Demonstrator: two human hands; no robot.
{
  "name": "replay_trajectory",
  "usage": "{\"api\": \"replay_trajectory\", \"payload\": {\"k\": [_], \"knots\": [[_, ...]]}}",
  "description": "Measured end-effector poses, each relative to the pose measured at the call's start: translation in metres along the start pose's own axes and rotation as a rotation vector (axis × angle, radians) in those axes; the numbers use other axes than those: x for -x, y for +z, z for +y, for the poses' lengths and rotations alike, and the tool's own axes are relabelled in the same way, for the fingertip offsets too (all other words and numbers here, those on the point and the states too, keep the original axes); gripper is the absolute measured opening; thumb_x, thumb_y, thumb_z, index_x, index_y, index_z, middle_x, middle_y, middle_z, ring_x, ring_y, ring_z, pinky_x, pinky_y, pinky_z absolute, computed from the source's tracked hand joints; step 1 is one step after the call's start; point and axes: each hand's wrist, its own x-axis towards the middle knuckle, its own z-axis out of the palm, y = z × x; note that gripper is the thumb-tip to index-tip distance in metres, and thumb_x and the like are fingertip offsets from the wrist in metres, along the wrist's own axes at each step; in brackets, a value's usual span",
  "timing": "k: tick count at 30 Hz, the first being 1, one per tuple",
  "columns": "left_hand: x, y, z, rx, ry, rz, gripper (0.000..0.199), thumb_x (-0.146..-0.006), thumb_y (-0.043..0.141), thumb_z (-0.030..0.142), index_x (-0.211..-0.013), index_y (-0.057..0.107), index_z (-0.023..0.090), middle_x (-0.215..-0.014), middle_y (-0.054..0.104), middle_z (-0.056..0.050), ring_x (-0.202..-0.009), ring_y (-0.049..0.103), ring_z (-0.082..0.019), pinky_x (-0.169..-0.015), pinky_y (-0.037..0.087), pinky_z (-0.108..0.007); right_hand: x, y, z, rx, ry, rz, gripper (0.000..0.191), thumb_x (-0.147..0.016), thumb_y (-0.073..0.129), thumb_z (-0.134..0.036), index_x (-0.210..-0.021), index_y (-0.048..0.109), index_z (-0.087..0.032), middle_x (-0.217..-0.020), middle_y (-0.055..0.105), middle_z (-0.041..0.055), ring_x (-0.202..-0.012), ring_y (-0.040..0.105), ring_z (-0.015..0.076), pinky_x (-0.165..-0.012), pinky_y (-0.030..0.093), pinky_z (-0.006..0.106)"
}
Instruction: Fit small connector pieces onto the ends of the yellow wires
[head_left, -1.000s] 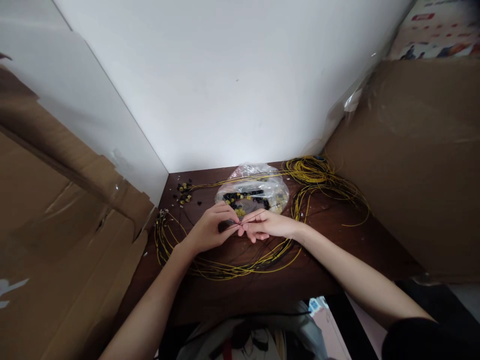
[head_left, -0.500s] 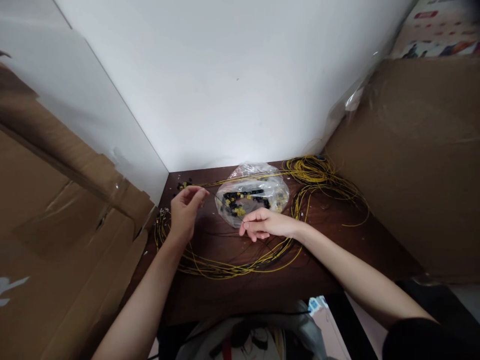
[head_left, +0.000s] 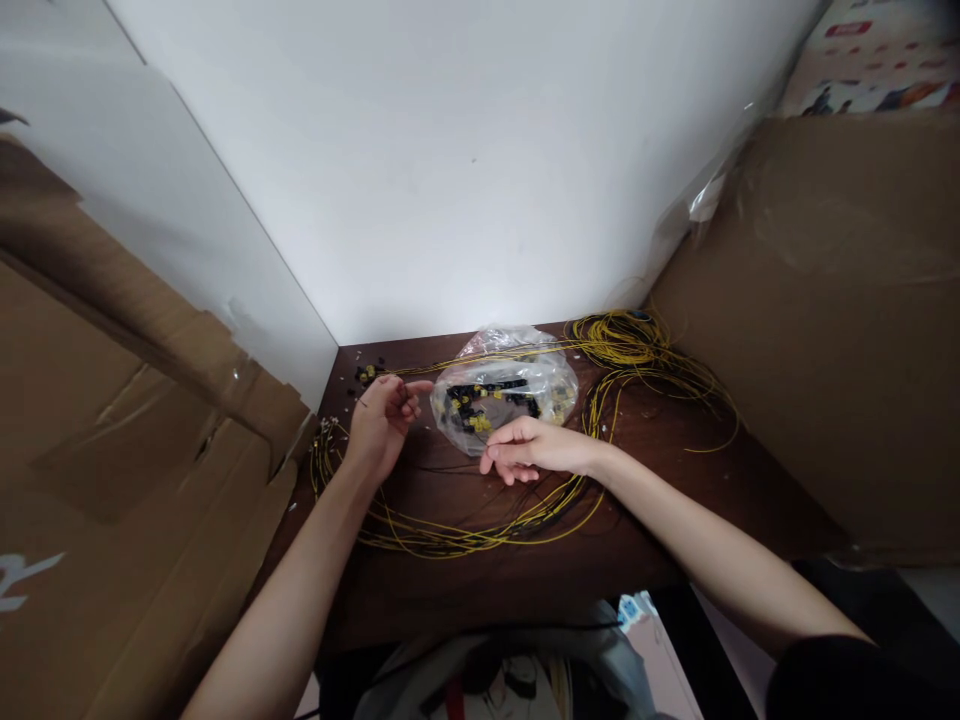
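Observation:
My left hand [head_left: 386, 420] is turned palm inward above the left of the table, its index finger pointing right and the other fingers curled. A short dark end of a thin black wire [head_left: 363, 402] sticks out on its left side. My right hand [head_left: 529, 448] pinches thumb and index finger at the front edge of a clear plastic bag [head_left: 457, 372]; the wire there is too thin to follow clearly. Inside the bag lie small black and yellow connectors [head_left: 480, 424]. Yellow and black wires [head_left: 465, 545] curve across the table below both hands.
A coil of yellow wires [head_left: 622, 340] lies at the back right. Loose connectors [head_left: 367, 374] and small white scraps are at the back left. Cardboard boxes stand left [head_left: 135, 480] and right [head_left: 810, 330]; a white wall [head_left: 465, 200] closes off the back of the brown table [head_left: 480, 590].
My left hand has rotated and its fingers have gone from a raised pinch to a curl with the index finger stretched out. My right hand has barely moved.

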Motion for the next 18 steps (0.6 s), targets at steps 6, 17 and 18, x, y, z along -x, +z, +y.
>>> {"api": "replay_trajectory", "payload": {"k": [6, 17, 18], "knots": [[0.022, 0.018, -0.013, -0.383, -0.006, -0.372, 0.017, -0.073, 0.066, 0.028, -0.078, 0.058, 0.014, -0.076, 0.07, -0.005, -0.053, 0.051, -0.007, -0.054, 0.04, -0.019, -0.002, 0.001, 0.002, -0.007, -0.025, 0.002, 0.032, -0.087, 0.05, -0.038, -0.09, 0.063, -0.009, -0.06, 0.057, -0.0002, -0.043, 0.043, 0.0027, -0.04, 0.032, 0.016], [0.029, 0.027, -0.026, -0.462, 0.017, -0.363, 0.019, -0.061, 0.075, 0.026, -0.071, 0.065, 0.014, -0.073, 0.067, -0.005, -0.066, 0.061, -0.015, -0.063, 0.048, -0.026, -0.003, 0.004, -0.002, 0.026, -0.035, 0.014, 0.035, -0.086, 0.049, -0.041, -0.087, 0.063, -0.008, -0.057, 0.056, -0.0016, -0.04, 0.042, 0.0026, -0.037, 0.032, 0.015], [0.029, 0.028, -0.027, -0.456, 0.025, -0.35, 0.019, -0.061, 0.076, 0.026, -0.071, 0.065, 0.014, -0.072, 0.066, -0.004, -0.065, 0.06, -0.014, -0.061, 0.047, -0.025, -0.003, 0.005, -0.002, 0.019, -0.029, 0.017, 0.035, -0.086, 0.049, -0.041, -0.086, 0.063, -0.009, -0.057, 0.056, -0.0015, -0.04, 0.043, 0.0025, -0.037, 0.032, 0.015]]}}
